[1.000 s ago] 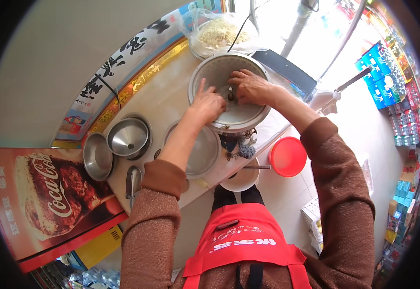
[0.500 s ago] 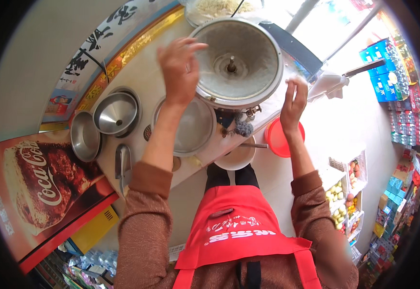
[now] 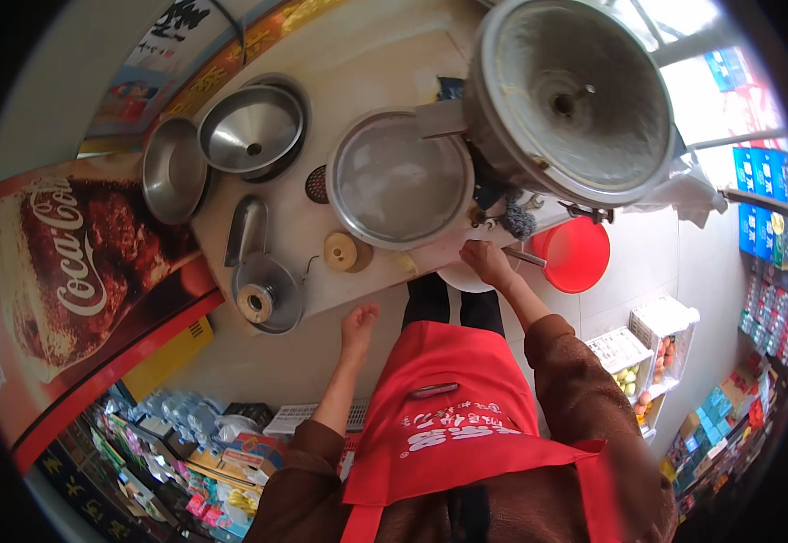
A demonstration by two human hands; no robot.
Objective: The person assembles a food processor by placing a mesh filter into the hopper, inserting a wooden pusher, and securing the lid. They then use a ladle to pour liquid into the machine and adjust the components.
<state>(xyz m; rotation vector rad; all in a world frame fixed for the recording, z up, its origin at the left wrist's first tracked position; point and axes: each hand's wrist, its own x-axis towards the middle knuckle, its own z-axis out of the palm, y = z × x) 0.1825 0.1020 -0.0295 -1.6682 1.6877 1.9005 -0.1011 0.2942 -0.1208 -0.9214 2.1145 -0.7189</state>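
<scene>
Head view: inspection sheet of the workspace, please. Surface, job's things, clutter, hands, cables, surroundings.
Surface: pale counter, yellowish scrap by its front edge.
Job's things: white bowl partly under the counter edge; large metal drum with an upright spindle, at the right.
Clutter: round grey pan, funnel-shaped steel bowl, oval steel bowl, perforated disc, grey fuzzy ball.
Hands: left hand loosely curled, apart from the counter; right hand curled at the counter's front edge above the white bowl; grip unclear.
Cables: thin dark cord near the upper-left wall.
Surroundings: red bucket beyond the counter edge; white crates with fruit at the right.
</scene>
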